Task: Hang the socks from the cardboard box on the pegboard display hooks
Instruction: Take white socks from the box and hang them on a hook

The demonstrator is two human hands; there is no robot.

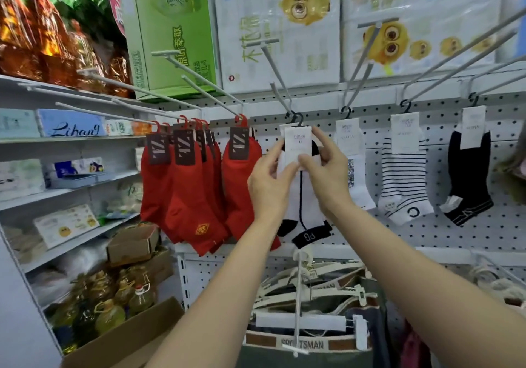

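While both hands pinch the white paper header card (294, 147) of a white sock with black heel, toe and cuff band (306, 208), the pair hangs at the back of a long grey wire display hook (280, 83), near the white perforated pegboard (427, 234). The left hand (270, 181) holds the card's left edge between thumb and fingertips; the right hand (327, 168) clamps thumb and forefinger on the card's right side, with one finger raised to its top corner. The small black plastic hanger hook (296, 118) above the card seems to sit over the wire, though whether it is fully seated cannot be told.

To finish this step well, the person probably ought to keep the grip light and on the card alone, square the card so its face looks outward, and check that the plastic hook rides the wire before letting go. Pulling downward risks tearing the card or unhooking it.

Just left hang red socks with dark header cards (187, 185); to the right hang a white sock (355, 174), a striped sock (404, 177) and a black sock (466, 179), each on its own hook. The brown cardboard box (125, 339) sits low on the left, well apart from the hands; its contents are not visible.
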